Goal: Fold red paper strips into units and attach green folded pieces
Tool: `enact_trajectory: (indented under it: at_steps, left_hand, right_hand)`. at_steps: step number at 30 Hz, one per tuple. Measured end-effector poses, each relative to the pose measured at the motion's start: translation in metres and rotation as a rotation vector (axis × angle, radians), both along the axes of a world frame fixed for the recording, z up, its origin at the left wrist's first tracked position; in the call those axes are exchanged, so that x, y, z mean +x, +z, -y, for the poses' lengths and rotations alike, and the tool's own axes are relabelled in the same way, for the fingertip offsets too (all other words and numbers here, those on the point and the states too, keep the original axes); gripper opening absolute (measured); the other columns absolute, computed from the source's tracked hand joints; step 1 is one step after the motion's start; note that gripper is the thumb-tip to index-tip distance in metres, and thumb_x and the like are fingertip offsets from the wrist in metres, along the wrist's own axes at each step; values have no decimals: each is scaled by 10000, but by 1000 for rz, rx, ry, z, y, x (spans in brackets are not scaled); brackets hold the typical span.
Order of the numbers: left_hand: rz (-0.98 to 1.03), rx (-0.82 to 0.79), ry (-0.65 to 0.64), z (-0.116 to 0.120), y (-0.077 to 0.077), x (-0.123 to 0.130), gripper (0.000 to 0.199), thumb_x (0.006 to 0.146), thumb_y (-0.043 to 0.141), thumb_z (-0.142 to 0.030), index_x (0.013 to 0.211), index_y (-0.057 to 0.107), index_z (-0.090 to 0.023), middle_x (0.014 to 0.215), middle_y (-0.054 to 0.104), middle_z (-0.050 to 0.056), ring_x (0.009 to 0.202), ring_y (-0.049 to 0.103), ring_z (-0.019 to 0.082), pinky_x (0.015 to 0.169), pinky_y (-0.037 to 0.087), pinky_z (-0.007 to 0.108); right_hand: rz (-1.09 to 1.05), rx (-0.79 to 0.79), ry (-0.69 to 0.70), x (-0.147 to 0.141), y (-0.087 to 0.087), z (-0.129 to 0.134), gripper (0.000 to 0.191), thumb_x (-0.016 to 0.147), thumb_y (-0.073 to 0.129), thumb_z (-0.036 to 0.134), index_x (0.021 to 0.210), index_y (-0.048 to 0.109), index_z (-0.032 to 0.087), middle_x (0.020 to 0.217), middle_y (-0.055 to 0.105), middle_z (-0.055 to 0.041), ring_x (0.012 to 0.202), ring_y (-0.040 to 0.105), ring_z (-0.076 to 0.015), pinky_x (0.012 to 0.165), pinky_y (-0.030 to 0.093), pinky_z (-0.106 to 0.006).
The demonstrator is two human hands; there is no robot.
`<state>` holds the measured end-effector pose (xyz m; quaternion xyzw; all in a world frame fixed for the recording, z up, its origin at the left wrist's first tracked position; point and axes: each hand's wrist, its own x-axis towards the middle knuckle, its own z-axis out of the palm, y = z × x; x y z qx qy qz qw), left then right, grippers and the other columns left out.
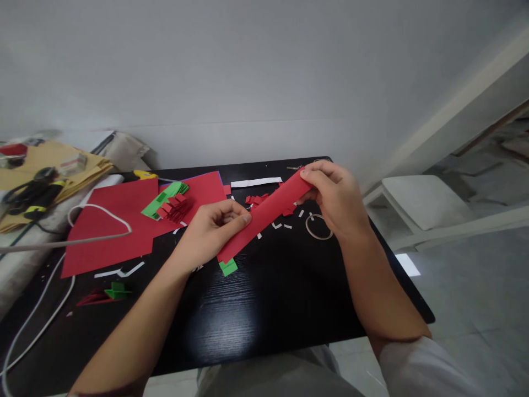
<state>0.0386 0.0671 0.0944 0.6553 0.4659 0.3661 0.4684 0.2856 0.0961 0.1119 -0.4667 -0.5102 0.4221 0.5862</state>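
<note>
A long red paper strip (266, 216) slants above the black table, its far end up to the right. My left hand (215, 227) pinches its edge near the lower end, thumb on top. At the upper right end, my right hand (330, 193) grips it between thumb and fingers. Beneath the strip's lower end lies a small green paper piece (228, 267). Folded red paper pieces (257, 199) sit behind the strip, partly hidden by it. To the left, a green folded paper stack (167, 198) and a red folded stack (173, 208) rest on red sheets (119, 237).
White paper scraps (288, 226) and a beige ring (319, 227) lie by my right hand. A white strip (256, 182) is at the back. White cables (45, 292), a yellow-handled tool (144, 175) and brown envelopes (61, 160) occupy the left. A white stool (415, 201) stands right.
</note>
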Motion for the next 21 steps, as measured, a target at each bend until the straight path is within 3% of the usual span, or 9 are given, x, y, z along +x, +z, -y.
enact_trajectory:
  at_steps: [3,6,9,12,15,18,21]
  left_hand:
    - [-64,-3,-44,7,-6,-7,287,925,700,-440,860,731,-163,736,665,10,615,542,116,548,382,212]
    - [-174,-28,-145,29,-24,-12,285,954,662,-426,866,748,-170,732,666,-1,622,542,113,562,390,212]
    - [-265,-88,-262,64,-48,-12,243,983,624,-371,896,761,-190,765,694,-6,666,589,119,618,439,217]
    - [-352,-98,-309,101,-71,-11,208,1002,590,-285,926,766,-202,808,722,-3,696,640,121,652,461,222]
    - [-413,-23,-281,126,-89,-14,207,1015,571,-238,986,774,-210,907,740,20,777,683,138,719,497,246]
    - [-474,56,-271,137,-101,-19,205,1025,577,-248,1038,779,-219,957,736,34,832,702,157,768,531,274]
    - [-546,206,-225,144,-109,-19,204,1027,577,-249,1061,775,-210,993,739,56,860,707,181,795,566,319]
  right_hand:
    - [117,-117,119,17,-6,17,124,848,687,254,750,657,185,709,667,-13,591,649,-142,554,588,-279]
    - [412,-169,206,32,-27,49,78,840,722,252,823,690,183,754,697,-20,681,691,-174,651,601,-314]
    - [592,80,52,30,-59,98,182,849,744,205,1025,701,207,1012,745,-65,968,722,-231,872,612,-396]
    - [653,208,301,14,-94,152,111,927,673,145,987,724,223,1034,754,-67,967,727,-208,870,619,-374]
    - [668,304,449,-3,-126,193,183,958,682,173,1129,732,214,1110,776,-82,1059,737,-226,954,626,-400]
    - [769,353,446,-14,-149,213,264,1006,633,189,1261,699,179,1181,782,-108,1120,736,-242,1003,622,-426]
    - [817,430,413,-17,-161,218,252,1014,633,200,1251,709,160,1143,792,-112,1079,742,-243,967,631,-426]
